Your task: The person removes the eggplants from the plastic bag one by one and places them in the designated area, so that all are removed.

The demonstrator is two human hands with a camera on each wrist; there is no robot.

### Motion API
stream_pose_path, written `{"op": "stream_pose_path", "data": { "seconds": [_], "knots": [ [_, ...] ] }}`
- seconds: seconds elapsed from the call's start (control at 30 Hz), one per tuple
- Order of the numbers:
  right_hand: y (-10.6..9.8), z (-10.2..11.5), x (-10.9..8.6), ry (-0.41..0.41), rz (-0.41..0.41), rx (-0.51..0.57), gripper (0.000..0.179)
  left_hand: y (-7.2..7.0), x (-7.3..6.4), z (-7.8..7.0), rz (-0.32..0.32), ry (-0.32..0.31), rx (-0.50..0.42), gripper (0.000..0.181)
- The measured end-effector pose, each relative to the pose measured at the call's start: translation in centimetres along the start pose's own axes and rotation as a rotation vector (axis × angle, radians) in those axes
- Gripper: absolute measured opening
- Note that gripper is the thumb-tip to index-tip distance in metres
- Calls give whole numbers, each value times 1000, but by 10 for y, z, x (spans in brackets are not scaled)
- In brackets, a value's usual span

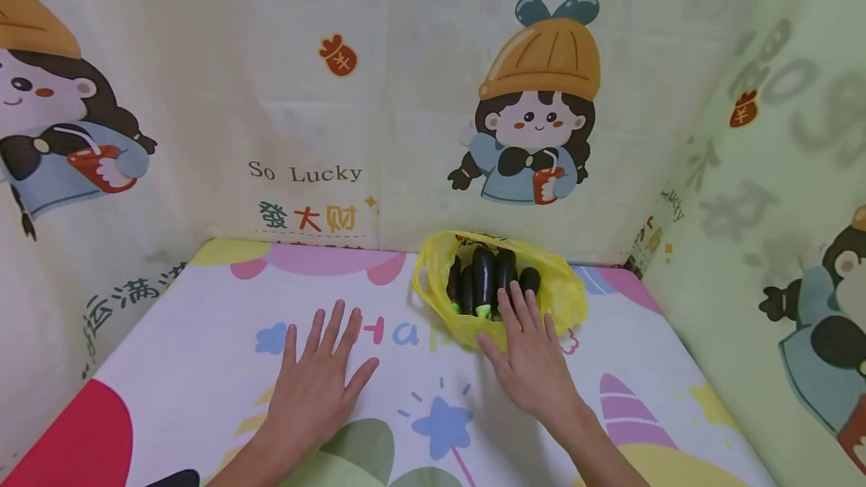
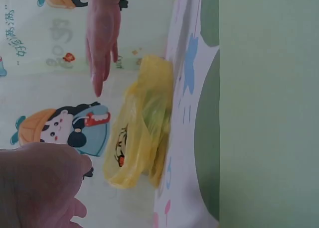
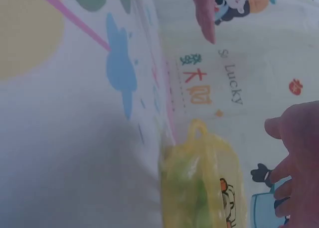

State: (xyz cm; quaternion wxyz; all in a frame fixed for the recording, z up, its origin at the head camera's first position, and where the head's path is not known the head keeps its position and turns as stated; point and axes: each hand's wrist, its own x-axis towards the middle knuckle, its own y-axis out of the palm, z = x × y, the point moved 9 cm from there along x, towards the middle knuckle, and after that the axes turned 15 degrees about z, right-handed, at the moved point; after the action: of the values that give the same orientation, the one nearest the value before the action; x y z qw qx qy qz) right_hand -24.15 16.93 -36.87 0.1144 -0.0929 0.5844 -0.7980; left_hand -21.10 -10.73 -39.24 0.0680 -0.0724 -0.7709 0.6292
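Note:
A yellow plastic bag (image 1: 564, 299) stands with its mouth spread near the back of the table, several dark eggplants (image 1: 483, 276) with green stem ends inside it. My right hand (image 1: 531, 367) is held just in front of the bag, fingers straight, its fingertips overlapping the bag's front rim in the head view. To the left, my left hand (image 1: 314, 389) is held with its fingers spread over the printed tablecloth, apart from the bag. Both hands hold nothing. From the left wrist, the bag (image 2: 134, 133) shows from its side, its contents hidden by the plastic.
A white tablecloth (image 1: 399, 389) with pastel prints covers the table. Patterned curtains (image 1: 419, 96) close in the back and both sides, the back one right behind the bag. A dark object (image 1: 177, 479) juts in at the lower left edge.

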Motion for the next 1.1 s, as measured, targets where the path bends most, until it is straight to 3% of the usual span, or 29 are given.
{"op": "stream_pose_path", "data": {
  "seconds": [0.6, 1.1],
  "knots": [
    [-16, -32, 24, 34, -25, 44, 80, -2, 11, 7, -13, 27, 18, 79],
    [-41, -79, 41, 95, -19, 163, 74, -6, 39, -4, -18, 72, 21, 77]
  ]
}}
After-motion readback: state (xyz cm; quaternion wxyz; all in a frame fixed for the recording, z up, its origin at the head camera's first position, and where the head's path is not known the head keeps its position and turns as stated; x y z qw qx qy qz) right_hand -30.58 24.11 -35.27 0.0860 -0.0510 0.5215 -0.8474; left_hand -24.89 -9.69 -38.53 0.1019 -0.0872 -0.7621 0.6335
